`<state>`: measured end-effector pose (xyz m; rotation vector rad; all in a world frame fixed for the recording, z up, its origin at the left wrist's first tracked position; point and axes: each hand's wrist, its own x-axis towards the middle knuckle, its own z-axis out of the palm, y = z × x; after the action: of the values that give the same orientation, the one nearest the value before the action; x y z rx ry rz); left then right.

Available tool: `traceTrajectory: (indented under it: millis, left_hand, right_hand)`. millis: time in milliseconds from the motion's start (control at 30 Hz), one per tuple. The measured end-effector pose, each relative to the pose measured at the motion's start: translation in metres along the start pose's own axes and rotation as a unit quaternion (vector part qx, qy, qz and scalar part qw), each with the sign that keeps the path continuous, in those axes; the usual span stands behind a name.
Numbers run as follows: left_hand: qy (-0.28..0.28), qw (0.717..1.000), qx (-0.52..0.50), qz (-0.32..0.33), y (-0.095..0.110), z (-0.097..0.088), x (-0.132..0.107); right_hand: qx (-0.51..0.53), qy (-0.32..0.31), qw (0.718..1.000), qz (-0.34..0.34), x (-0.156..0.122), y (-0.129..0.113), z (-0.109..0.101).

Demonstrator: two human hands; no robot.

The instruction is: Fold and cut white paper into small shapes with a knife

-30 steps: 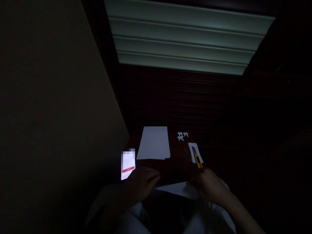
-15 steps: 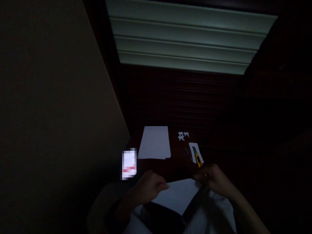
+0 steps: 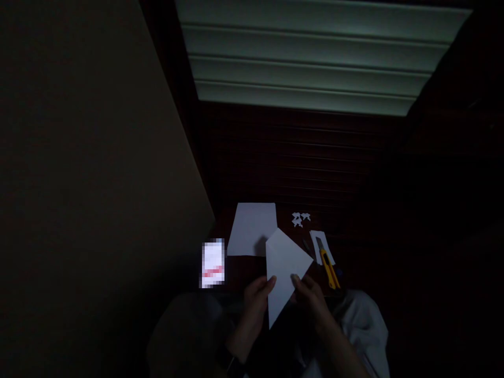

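Between my hands is a folded sheet of white paper, raised above the near edge of the dark table and shaped like a kite with a point towards me. My left hand pinches its left edge, thumb on top. On the right edge, my right hand grips with its thumb on the face and the fingers hidden behind. A yellow utility knife lies right of my right hand, its blade over a small stack of white paper slips.
A stack of white sheets lies on the table behind the folded paper. Several small folded paper pieces sit to its right. A bright pixelated screen stands at the left. A wall rises on the left, slatted panels at the back.
My right hand has let go of the utility knife, now on the table, and taken the paper's right edge. The folded paper has been lifted and turned, partly covering the sheets.
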<state>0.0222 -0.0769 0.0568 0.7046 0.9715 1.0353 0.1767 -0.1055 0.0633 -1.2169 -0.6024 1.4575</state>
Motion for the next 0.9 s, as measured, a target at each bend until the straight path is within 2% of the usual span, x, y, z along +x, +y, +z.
traceTrajectory:
  millis: [133,333,467,567,667,767,900]
  left_hand:
    - [-0.007,1.000,0.011,-0.025,-0.004,-0.003,0.002]
    - [-0.040,0.997,0.066,-0.001,0.027,-0.026,0.032]
    - [-0.077,0.989,0.127,-0.026,0.038,-0.040,0.055]
    - [-0.101,0.982,0.154,-0.046,0.038,-0.049,0.066]
    - [-0.114,0.979,0.161,-0.048,0.035,-0.055,0.071]
    - [-0.114,0.979,0.162,-0.045,0.031,-0.060,0.072]
    - [-0.114,0.979,0.163,-0.034,0.027,-0.065,0.072]
  right_hand:
    - [-0.049,-0.003,0.998,-0.038,0.015,0.010,-0.007]
    - [-0.168,-0.049,0.984,-0.043,0.030,0.003,-0.036]
    - [-0.181,-0.072,0.979,-0.050,0.041,-0.002,-0.042]
    - [-0.173,-0.076,0.981,-0.051,0.053,0.001,-0.043]
    - [-0.172,-0.082,0.981,-0.022,0.060,0.004,-0.044]
    - [-0.168,-0.092,0.981,0.010,0.061,0.005,-0.044]
    - [-0.167,-0.117,0.979,0.017,0.057,0.005,-0.045]
